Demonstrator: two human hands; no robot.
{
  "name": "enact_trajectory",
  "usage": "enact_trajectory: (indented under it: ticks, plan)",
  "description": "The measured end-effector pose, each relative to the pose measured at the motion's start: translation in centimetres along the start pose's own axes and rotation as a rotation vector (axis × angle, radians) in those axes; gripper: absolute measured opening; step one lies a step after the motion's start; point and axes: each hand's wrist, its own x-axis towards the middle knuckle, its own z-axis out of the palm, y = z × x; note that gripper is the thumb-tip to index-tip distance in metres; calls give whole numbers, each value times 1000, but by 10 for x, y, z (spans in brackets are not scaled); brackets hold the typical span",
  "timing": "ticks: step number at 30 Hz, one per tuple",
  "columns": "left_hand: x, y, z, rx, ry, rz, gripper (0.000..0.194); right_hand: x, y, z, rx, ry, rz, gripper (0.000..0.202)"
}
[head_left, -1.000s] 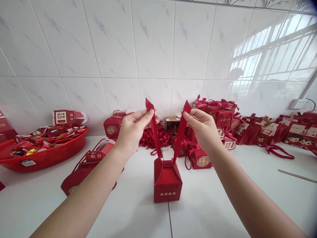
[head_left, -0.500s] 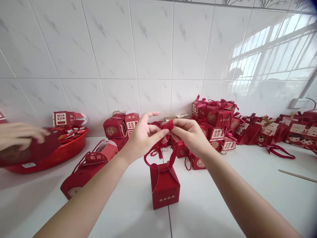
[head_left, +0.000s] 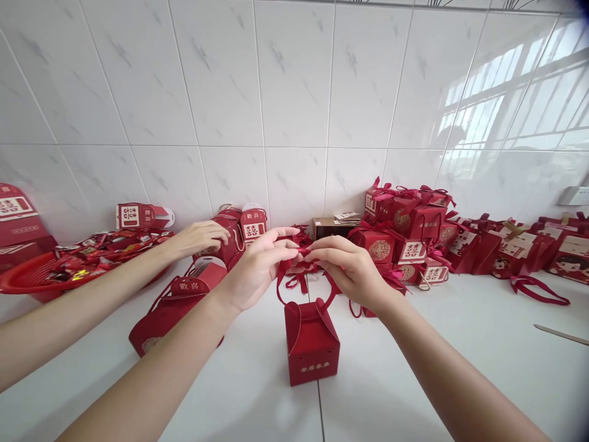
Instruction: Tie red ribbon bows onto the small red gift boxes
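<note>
A small red gift box (head_left: 313,347) with gold characters on its front stands upright on the white table, its top flaps folded together. A red ribbon (head_left: 280,285) rises in a loop from its top. Above the box, my left hand (head_left: 264,264) pinches the ribbon between thumb and fingers. Close beside it, my right hand (head_left: 347,264) grips the same ribbon, the fingertips of both hands nearly meeting. The exact fold of the ribbon between them is partly hidden by my fingers.
A co-worker's hand (head_left: 200,238) reaches in from the left to red boxes by the wall. A red basket (head_left: 18,276) holds small wrapped packets. Finished-looking boxes with bows (head_left: 416,222) are stacked at right, near red bags (head_left: 510,248), a loose ribbon (head_left: 538,293) and a thin strip (head_left: 561,335).
My hands have drawn the ribbon closer together, fingertips now nearly meeting. The co-worker's hand has moved from the far left, holding something dark red, across to the boxes. The view has shifted slightly left.
</note>
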Motion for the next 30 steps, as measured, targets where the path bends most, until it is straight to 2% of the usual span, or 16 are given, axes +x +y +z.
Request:
enact_trajectory:
  ticks: [2,4,6,9,11,13,15,17,21,23,26,28,30]
  plan:
    - [-4,-2,2,4,10,12,37,-3,0,6,-33,53,-18,26]
    - [-9,-6,4,152,50,97,48,-8,-3,12,35,135,49,24]
    - [-16,-12,2,451,135,288,57,-15,-7,18,139,255,179,22]
    - [-27,-22,-10,935,329,588,58,-36,-10,14,171,465,419,18]
    - [-37,-28,-25,1139,471,617,51,-54,-9,2,50,510,590,20]
    - [-48,-35,-45,1271,542,495,43,-73,-4,-17,-133,403,770,25]
    - [-61,-44,-66,1359,508,326,39,-92,2,-37,-307,249,954,28]
    - [-75,-59,-86,1382,419,183,40,-110,10,-52,-460,109,1097,27]
    - [-94,-96,-109,1261,224,71,40,-140,26,-63,-566,-181,1246,24]
    - [-96,-110,-109,1256,170,37,34,-145,30,-58,-600,-240,1231,22]
    - [-88,-119,-96,1279,193,119,19,-136,28,-42,-634,-164,1140,33]
    - [-79,-119,-80,1196,216,175,11,-123,21,-29,-514,-137,1074,38]
    - [-68,-118,-63,1027,216,128,10,-109,15,-16,-300,-191,1006,37]
